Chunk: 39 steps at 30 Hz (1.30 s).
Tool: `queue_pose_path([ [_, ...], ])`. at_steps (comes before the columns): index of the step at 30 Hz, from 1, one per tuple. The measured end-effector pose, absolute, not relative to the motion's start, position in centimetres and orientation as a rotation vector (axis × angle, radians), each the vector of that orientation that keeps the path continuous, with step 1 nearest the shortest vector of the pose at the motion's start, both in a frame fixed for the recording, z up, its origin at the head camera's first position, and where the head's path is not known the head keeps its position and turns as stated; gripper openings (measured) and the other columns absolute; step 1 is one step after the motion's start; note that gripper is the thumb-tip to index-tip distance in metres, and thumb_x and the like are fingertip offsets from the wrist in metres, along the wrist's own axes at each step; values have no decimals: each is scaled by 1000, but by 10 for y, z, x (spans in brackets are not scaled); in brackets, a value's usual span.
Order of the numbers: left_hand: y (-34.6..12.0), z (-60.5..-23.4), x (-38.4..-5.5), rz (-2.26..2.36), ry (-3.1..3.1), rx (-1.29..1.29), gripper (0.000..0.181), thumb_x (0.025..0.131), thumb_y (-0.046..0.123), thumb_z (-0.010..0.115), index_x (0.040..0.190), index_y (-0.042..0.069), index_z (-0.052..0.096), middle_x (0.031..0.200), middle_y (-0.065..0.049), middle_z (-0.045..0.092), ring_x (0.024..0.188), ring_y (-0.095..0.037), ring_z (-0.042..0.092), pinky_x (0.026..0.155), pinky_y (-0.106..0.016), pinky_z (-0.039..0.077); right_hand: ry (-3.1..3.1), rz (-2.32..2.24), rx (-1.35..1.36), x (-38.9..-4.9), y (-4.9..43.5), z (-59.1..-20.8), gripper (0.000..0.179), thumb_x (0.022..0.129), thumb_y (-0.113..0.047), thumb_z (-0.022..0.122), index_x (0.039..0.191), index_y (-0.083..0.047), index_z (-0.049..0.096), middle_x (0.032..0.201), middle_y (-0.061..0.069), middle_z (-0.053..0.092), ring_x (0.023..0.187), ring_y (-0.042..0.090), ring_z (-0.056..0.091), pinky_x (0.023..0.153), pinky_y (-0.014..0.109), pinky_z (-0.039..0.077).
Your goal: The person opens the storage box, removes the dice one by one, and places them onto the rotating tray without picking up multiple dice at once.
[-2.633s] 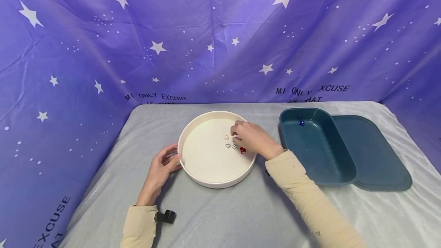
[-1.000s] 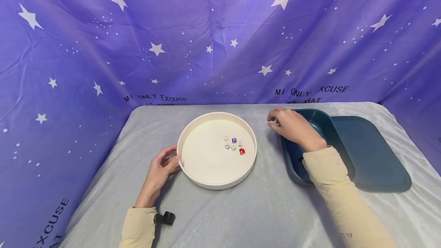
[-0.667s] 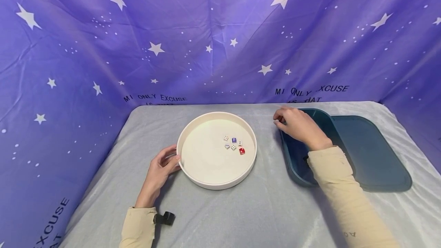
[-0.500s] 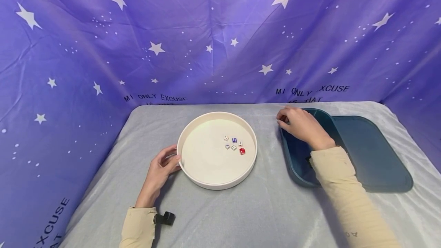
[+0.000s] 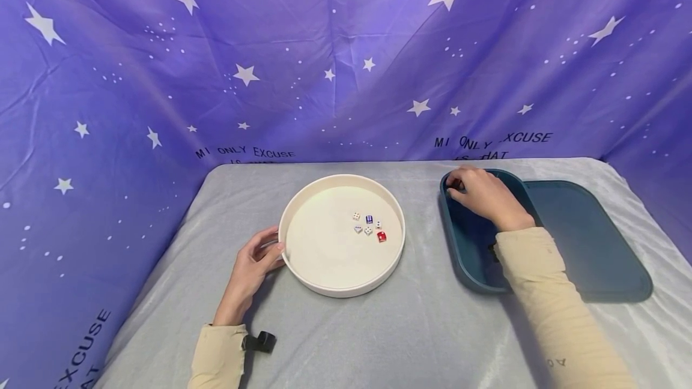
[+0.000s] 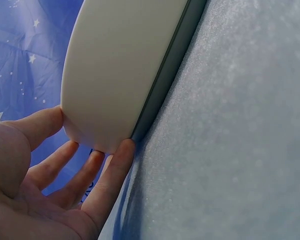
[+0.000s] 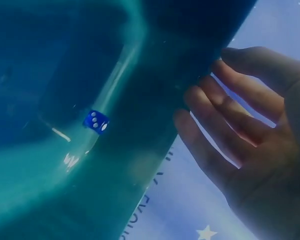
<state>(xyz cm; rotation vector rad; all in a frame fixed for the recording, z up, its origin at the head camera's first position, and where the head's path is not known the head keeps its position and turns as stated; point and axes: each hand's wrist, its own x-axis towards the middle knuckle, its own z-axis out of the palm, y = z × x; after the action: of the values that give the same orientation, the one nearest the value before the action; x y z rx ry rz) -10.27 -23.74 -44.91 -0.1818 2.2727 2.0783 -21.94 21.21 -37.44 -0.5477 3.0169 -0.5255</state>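
Note:
My left hand [image 5: 257, 265] holds the left side of a round cream tray [image 5: 342, 292]. Its thumb lies at the rim and its fingertips press the outer wall, as the left wrist view shows. Several white dice [image 5: 368, 230], one blue die [image 5: 369, 219] and one red die [image 5: 381, 236] lie in the tray, right of its middle. My right hand [image 5: 483, 196] hovers over the far left corner of a dark teal bin [image 5: 456, 251], fingers loosely bent and holding nothing. In the right wrist view another blue die [image 7: 96, 121] lies in the bin's corner, apart from those fingers.
A flat teal lid [image 5: 589, 239] lies on the table to the right of the bin, partly behind my right forearm. Grey cloth [image 5: 346, 341] covers the table. A purple star-printed curtain [image 5: 303, 59] stands along the back and sides.
My right hand has left the tray, where a blue die now lies among the others, and moved right to the bin, shifting slightly further right lately. The left hand keeps its place.

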Motion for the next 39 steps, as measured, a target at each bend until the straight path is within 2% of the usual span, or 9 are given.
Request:
queue_pose_path([
  [7, -237, -449, -103, 2067, 2275, -185, 51, 95, 17, 68, 142, 8, 50, 138, -17, 55, 115, -17, 63, 87, -30, 61, 2976, -501, -501, -224, 221, -379, 28, 93, -11, 66, 116, 5, 66, 120, 26, 62, 107, 41, 61, 91, 59, 51],
  [18, -237, -449, -104, 2067, 2284, -180, 51, 95, 16, 68, 142, 7, 50, 138, -18, 55, 113, -17, 64, 86, -30, 61, 2911, -472, -490, -229, 232, -387, 37, 93, -9, 67, 124, 10, 61, 127, 32, 58, 117, 49, 54, 99, 63, 46],
  [29, -238, -450, -103, 2090, 2269, -165, 50, 95, 15, 68, 142, 5, 50, 138, -19, 54, 113, -18, 64, 86, -30, 62, 2883, -491, -467, -230, 241, -391, 40, 93, -11, 68, 125, 10, 60, 126, 33, 59, 109, 47, 60, 92, 61, 50],
  [39, -238, -450, -103, 2090, 2269, -166, 51, 95, 16, 68, 142, 5, 50, 139, -19, 54, 114, -18, 64, 87, -30, 61, 2892, -472, -509, -232, 244, -394, 31, 88, -2, 70, 116, 11, 64, 117, 32, 63, 101, 44, 63, 87, 58, 53],
])
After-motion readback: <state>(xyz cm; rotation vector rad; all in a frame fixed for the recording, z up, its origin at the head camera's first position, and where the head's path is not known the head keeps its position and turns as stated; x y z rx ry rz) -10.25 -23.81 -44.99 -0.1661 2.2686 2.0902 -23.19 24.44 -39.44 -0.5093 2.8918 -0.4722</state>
